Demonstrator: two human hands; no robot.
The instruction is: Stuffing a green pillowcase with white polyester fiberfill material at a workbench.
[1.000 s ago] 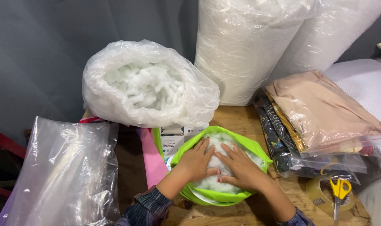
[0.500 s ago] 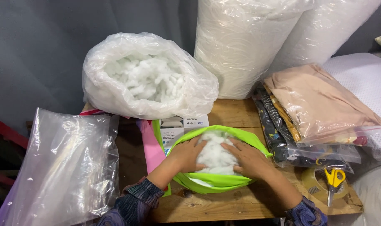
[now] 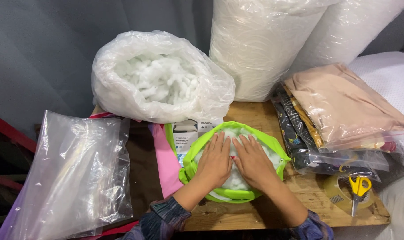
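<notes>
Both my hands lay flat, fingers spread, gripping nothing: left hand [image 3: 214,161] and right hand [image 3: 252,162] side by side, pressing on the white fibre stuffing [image 3: 235,180] inside the lime-green fabric cover [image 3: 191,161], which sat near the front edge of the wooden bench [image 3: 255,116]. The open clear bag of loose white fibrefill [image 3: 160,76] stood just behind it, with a pink fabric strip [image 3: 165,161] touching its left side and an empty clear plastic bag [image 3: 73,173] further left. Bagged folded fabrics [image 3: 344,111] were stacked to the right, yellow-handled scissors [image 3: 358,190] on a tape roll [image 3: 337,192] in front of them.
</notes>
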